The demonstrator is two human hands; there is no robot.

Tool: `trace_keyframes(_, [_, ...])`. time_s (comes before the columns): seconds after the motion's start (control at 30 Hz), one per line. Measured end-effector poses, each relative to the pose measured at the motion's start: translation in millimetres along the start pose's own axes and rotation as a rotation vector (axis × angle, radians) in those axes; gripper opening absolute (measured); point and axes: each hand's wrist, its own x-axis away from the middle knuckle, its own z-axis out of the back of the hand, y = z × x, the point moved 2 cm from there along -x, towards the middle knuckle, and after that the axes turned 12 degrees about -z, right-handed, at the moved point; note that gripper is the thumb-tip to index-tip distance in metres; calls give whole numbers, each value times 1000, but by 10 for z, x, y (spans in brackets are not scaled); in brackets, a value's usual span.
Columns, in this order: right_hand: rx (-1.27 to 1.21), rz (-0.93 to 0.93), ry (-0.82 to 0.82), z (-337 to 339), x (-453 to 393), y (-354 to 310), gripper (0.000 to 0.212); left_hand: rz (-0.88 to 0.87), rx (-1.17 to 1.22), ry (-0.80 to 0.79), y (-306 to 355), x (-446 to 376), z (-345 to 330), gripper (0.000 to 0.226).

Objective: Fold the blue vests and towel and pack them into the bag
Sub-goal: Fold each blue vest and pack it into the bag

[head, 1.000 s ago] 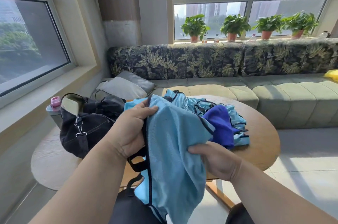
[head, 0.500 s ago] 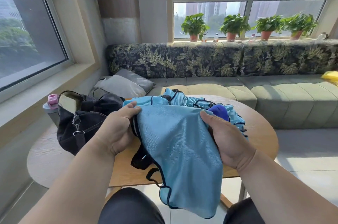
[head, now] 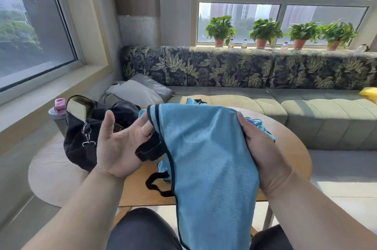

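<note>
A light blue vest (head: 208,164) with black trim hangs over the wooden table (head: 293,147) in front of me, its lower end drooping past the table edge. My right hand (head: 263,153) grips its right edge. My left hand (head: 120,143) is palm up with the thumb spread, and its fingertips pinch the vest's left trimmed edge. More blue cloth (head: 259,127), one piece darker, lies mostly hidden behind the held vest. The black bag (head: 85,137) sits open on the table's left side.
A bottle with a pink lid (head: 59,111) stands behind the bag. A grey cushion (head: 138,90) lies on the green sofa (head: 326,115) behind the table. Potted plants (head: 265,31) line the window sill. My knees are under the table's near edge.
My hands have moved apart and stretched the vest wider. My left hand turned palm up and opened its thumb; my right hand shifted up along the right edge.
</note>
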Motion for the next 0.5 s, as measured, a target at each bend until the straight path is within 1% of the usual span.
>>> trace_keyframes(0.07, [-32, -44, -8, -22, 3, 31, 54, 93, 151, 32, -414, 100, 25, 85])
trace_keyframes(0.1, [-43, -54, -8, -17, -6, 46, 55, 136, 172, 51, -684, 161, 39, 82])
trace_keyframes(0.13, [-46, -55, -7, -31, -13, 65, 55, 185, 167, 48, -939, 221, 43, 85])
trace_keyframes(0.17, [-52, -52, 0, -36, -39, 85, 57, 228, 155, 52, -1141, 270, 19, 94])
trace_keyframes(0.23, [-60, -54, 25, -28, -77, 123, 59, 272, 183, -12, -1326, 316, -92, 114])
trace_keyframes(0.3, [-50, -71, 55, 11, -108, 112, 58, 230, 254, -39, -1262, 273, -180, 126])
trace_keyframes(0.37, [-64, -78, 82, 94, -130, 58, 60, 165, 259, -3, -1145, 193, -244, 132])
trace_keyframes(0.4, [-76, -74, 93, 138, -126, 24, 62, 146, 228, 28, -1111, 155, -257, 132])
trace_keyframes(0.43, [-83, -67, 103, 179, -127, 2, 63, 129, 198, 47, -1101, 145, -256, 127])
trace_keyframes(0.47, [-94, -53, 112, 209, -112, -20, 62, 111, 135, 65, -1110, 143, -244, 116])
trace_keyframes(0.5, [-99, -40, 117, 241, -113, -30, 61, 85, 33, 89, -1130, 150, -212, 99])
